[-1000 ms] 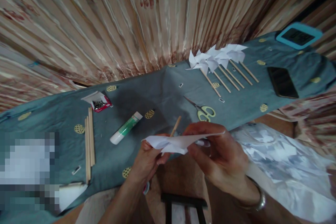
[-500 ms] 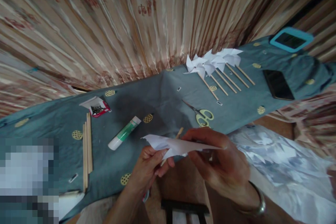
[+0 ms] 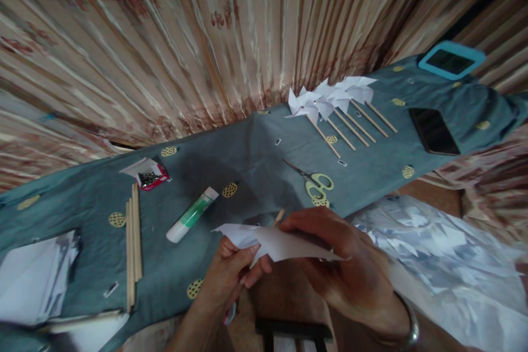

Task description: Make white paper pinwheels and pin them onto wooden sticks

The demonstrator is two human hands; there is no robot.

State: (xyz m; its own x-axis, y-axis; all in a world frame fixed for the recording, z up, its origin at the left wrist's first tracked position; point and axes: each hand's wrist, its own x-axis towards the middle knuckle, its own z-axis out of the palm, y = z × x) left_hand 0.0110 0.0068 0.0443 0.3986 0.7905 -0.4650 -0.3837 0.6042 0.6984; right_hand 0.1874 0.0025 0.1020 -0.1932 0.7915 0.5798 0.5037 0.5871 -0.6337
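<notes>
Holds folded white paper (image 3: 284, 241) and a wooden stick (image 3: 279, 216) between both hands, just off the near edge of the patterned cloth (image 3: 251, 143)

Tilts the paper's face further into view than a moment ago and leaves less of the stick showing, suggesting an adjustment where the two meet; pinches one side between thumb and fingers of the left hand (image 3: 231, 270), curls the right hand (image 3: 355, 270) round the other, thumb partly hidden; shows scissors (image 3: 317, 182) just beyond, a white-and-green tube (image 3: 192, 214) leftward, paper pinwheels (image 3: 336, 99) farther off
</notes>
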